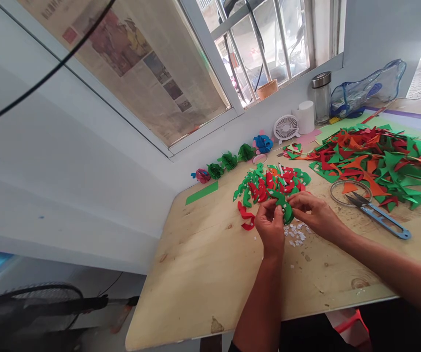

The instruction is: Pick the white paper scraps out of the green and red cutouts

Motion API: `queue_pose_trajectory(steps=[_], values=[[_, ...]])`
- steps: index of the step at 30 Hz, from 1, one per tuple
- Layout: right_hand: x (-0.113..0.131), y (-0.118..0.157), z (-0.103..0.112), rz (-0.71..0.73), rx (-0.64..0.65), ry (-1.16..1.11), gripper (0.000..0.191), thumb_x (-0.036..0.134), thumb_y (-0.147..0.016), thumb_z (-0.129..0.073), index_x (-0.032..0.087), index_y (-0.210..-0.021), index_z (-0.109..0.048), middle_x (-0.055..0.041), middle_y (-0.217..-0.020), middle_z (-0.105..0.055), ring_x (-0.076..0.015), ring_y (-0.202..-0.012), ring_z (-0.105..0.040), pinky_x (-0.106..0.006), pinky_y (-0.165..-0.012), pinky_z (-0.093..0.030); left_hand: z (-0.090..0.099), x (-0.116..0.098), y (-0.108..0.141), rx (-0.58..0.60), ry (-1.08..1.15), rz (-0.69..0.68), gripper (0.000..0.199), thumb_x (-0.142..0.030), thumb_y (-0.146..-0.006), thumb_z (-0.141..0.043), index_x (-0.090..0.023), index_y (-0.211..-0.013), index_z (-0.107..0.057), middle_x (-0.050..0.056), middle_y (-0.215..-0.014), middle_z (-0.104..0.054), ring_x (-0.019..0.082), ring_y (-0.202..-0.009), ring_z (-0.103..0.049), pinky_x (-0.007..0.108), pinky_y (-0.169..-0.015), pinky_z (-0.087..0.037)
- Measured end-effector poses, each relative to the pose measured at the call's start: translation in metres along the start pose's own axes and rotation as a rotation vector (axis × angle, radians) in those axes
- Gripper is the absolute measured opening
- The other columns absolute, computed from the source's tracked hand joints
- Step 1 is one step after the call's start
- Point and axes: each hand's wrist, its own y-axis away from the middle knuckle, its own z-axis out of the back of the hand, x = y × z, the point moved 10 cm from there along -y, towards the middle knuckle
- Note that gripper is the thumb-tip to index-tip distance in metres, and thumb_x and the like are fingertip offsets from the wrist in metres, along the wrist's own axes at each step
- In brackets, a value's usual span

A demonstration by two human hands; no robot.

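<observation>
The left hand point(270, 226) pinches a green paper piece point(286, 211) above the table point(199, 259), probably steadying it for the right hand point(315, 215) at its three o'clock edge, whose grip cannot be told; white paper bits point(296, 235) lie near, at five o'clock, likely for easy reach

No text can be read with certainty: on the beige, newspaper-like printed sheet point(139, 80) in the pale-framed window pane, the dark character-like marks point(51, 7) near its upper left corner and the small red printed square point(69, 34) below are too blurred.
</observation>
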Motion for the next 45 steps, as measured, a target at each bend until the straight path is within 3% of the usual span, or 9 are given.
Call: queue_pose_trajectory(steps=[5, 15, 24, 34, 45], values=[[0.002, -0.001, 0.001, -0.074, 0.020, -0.043, 0.025, 0.038, -0.083, -0.051, 0.019, -0.073, -0.064, -0.0054, -0.082, -0.066, -0.0204, -0.080, -0.060, -0.032, -0.070, -0.046, 0.002, -0.003, 0.000, -0.014, -0.043, -0.015, 0.015, -0.020, -0.072, -0.063, -0.014, -0.086, -0.063, 0.003, -0.073, -0.061, 0.012, -0.069, -0.057, 0.023, -0.065, -0.046], [-0.013, 0.001, -0.002, -0.210, 0.044, -0.096, 0.027, 0.044, -0.073, -0.061, 0.019, -0.064, -0.062, -0.0053, -0.077, -0.066, -0.0184, -0.070, -0.058, -0.029, -0.060, -0.044, -0.001, -0.006, 0.001, 0.013, -0.056, -0.041, 0.013, -0.019, -0.072, -0.063, -0.015, -0.084, -0.063, 0.002, -0.074, -0.062, 0.011, -0.069, -0.057, 0.023, -0.067, -0.046], [-0.022, 0.008, -0.002, -0.422, 0.001, -0.334, 0.034, 0.051, -0.060, -0.070, 0.018, -0.062, -0.063, -0.0010, -0.063, -0.061, -0.0136, -0.060, -0.052, -0.027, -0.058, -0.041, -0.001, 0.005, 0.000, -0.017, 0.108, 0.126, 0.016, -0.022, -0.066, -0.068, -0.014, -0.079, -0.063, 0.001, -0.070, -0.059, 0.010, -0.065, -0.056, 0.022, -0.062, -0.046], [-0.022, 0.005, 0.000, -0.419, -0.048, -0.398, 0.037, 0.050, -0.053, -0.076, 0.018, -0.062, -0.057, 0.0012, -0.058, -0.058, -0.0119, -0.054, -0.050, -0.025, -0.051, -0.038, -0.001, 0.004, 0.001, -0.008, 0.065, 0.084, 0.020, -0.027, -0.067, -0.069, -0.015, -0.081, -0.063, 0.001, -0.070, -0.060, 0.010, -0.062, -0.056, 0.023, -0.061, -0.045], [-0.026, 0.004, 0.002, -0.389, -0.092, -0.449, 0.044, 0.050, -0.048, -0.080, 0.018, -0.070, -0.058, 0.0008, -0.063, -0.060, -0.0133, -0.060, -0.056, -0.026, -0.055, -0.043, -0.003, 0.010, 0.002, 0.020, 0.067, 0.071, 0.024, -0.029, -0.070, -0.067, -0.015, -0.088, -0.062, 0.003, -0.077, -0.062, 0.012, -0.069, -0.058, 0.024, -0.065, -0.047]])
